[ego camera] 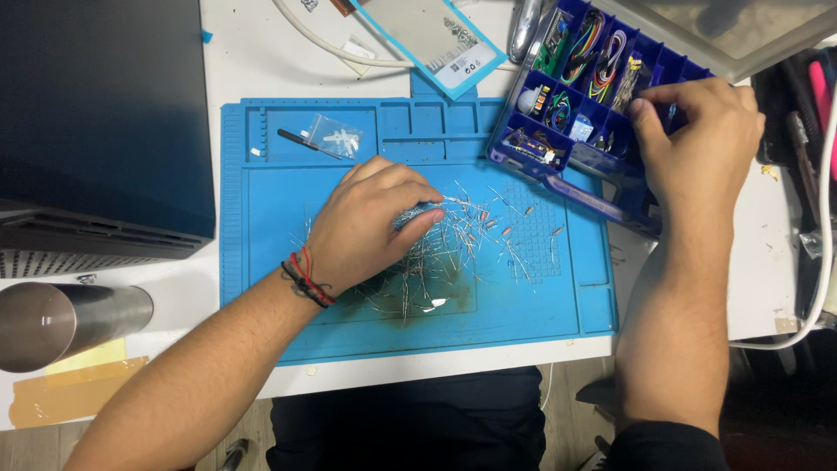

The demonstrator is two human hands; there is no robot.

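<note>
While our left hand (366,227) clutched a bundle of resistors (436,249) on the blue mat (261,201), our right hand (697,139) pinched parts inside the compartment box (567,105).

A loose heap of small resistors (453,240), thin silver wire leads with tiny tan and orange bodies, lies spread across the middle of a blue work mat (261,174); a few strays lie apart to its right. A blue compartment box (584,113) sits tilted at the mat's upper right corner, open, its cells holding coloured jumper wires and small electronic parts.
</note>
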